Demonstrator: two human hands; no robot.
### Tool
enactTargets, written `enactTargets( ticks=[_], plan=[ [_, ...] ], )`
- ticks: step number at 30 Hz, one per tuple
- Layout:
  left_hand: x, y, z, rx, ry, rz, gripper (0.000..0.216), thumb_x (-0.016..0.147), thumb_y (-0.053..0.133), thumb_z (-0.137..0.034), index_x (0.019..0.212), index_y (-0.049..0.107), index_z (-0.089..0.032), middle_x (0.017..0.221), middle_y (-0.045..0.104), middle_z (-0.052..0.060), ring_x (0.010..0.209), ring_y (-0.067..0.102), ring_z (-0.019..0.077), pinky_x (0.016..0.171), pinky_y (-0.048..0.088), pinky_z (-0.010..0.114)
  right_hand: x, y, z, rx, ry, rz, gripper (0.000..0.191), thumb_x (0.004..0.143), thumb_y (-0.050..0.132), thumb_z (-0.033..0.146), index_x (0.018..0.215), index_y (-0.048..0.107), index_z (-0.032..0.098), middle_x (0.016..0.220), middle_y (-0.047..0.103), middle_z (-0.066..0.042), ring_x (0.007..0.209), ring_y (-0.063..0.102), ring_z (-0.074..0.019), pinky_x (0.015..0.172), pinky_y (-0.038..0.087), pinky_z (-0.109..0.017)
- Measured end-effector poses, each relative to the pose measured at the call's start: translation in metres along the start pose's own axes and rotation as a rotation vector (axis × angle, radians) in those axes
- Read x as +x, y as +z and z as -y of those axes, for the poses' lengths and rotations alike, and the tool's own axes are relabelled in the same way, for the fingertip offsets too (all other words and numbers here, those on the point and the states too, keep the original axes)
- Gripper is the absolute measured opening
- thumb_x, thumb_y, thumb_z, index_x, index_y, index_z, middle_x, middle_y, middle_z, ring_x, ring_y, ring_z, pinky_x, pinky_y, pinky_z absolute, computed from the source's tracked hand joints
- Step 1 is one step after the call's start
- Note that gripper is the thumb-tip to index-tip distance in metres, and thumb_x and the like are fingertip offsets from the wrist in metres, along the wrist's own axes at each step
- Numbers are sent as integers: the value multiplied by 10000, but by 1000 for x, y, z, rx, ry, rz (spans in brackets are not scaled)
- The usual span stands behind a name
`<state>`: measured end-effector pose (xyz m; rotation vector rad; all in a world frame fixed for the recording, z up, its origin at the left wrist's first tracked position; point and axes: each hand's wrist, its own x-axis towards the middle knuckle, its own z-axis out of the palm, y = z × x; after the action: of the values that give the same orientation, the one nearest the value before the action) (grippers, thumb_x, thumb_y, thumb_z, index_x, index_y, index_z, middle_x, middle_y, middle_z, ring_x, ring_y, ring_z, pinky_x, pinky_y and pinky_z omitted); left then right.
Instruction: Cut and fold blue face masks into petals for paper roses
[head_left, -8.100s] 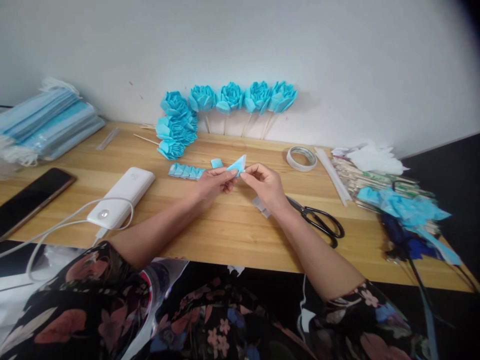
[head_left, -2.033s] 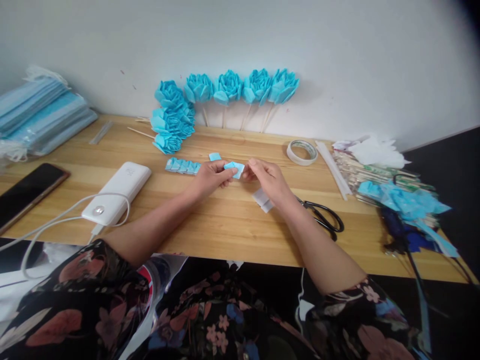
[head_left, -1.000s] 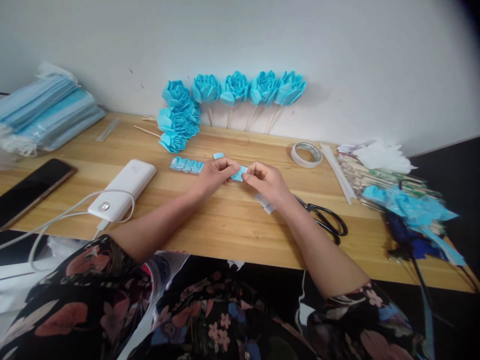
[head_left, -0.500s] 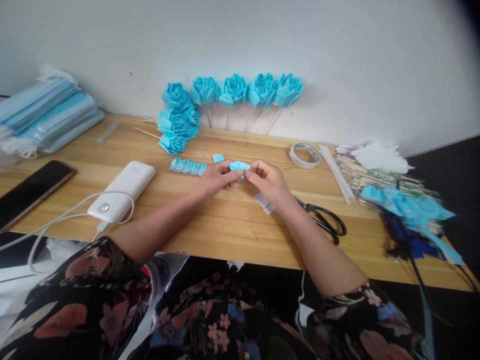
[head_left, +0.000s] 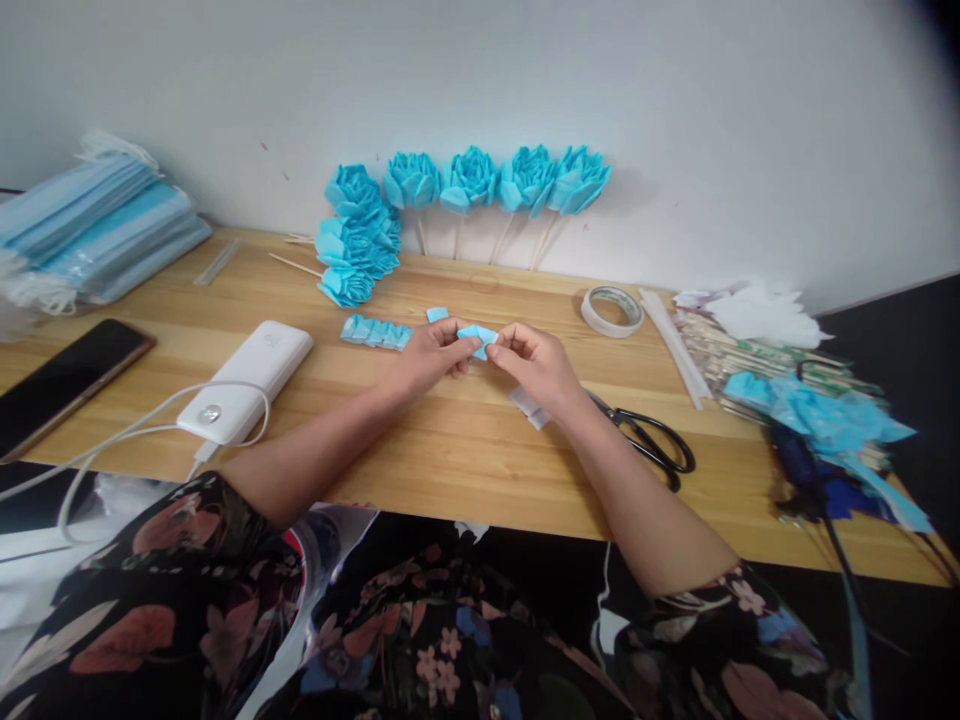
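A small folded light-blue petal piece (head_left: 475, 336) is pinched between my two hands above the table. My left hand (head_left: 435, 352) grips its left end between thumb and fingers. At its right end, the thumb and fingertips of my right hand (head_left: 534, 362) are closed on it. Behind my left hand lies a row of folded blue petals (head_left: 373, 331), with a flat blue square (head_left: 437, 314) just beyond. White-grey pieces (head_left: 529, 408) lie partly under my right hand. Black-handled scissors (head_left: 649, 440) rest by my right forearm, which hides part of their blades.
Blue flowers on sticks (head_left: 469, 180) lean on the wall; more flowers (head_left: 356, 240) are stacked left. A tape roll (head_left: 613, 311), glue sticks (head_left: 673, 350), and blue scraps (head_left: 821, 412) lie right. On the left are a power bank (head_left: 247, 380), phone (head_left: 71, 385) and face masks (head_left: 97, 220).
The fingers of both hands have shifted slightly on the blue petal piece, and its top face looks flatter. Everything on the table stays where it was.
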<state>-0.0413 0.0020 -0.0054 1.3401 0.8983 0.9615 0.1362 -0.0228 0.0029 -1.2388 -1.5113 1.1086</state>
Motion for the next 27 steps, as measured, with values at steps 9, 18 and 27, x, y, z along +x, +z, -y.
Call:
enactTargets(
  ticks=[9,18,27],
  plan=[
    [2,0,3,-60,-22,13,305,816,692,-456,782,629,-160,580,591,-15,512,534,81,513,420,201,0,-1,0,-13,1,-7,208,754,672,395,726,565,220,658,548,33,628,452,-123,612,355,-286],
    [-1,1,-4,13,-19,-11,378,724,785,-500,732,621,-159,556,573,-22,513,496,74,514,407,195,0,0,-1,-15,9,-2,211,751,674,398,728,557,224,660,537,34,627,456,-124,612,363,-287],
    [1,1,-2,23,-24,2,365,775,705,-513,732,629,-159,592,600,-7,527,521,82,510,411,205,0,-1,-2,-23,1,-19,208,759,664,393,721,553,221,651,532,37,617,446,-120,607,351,-284]
  ],
)
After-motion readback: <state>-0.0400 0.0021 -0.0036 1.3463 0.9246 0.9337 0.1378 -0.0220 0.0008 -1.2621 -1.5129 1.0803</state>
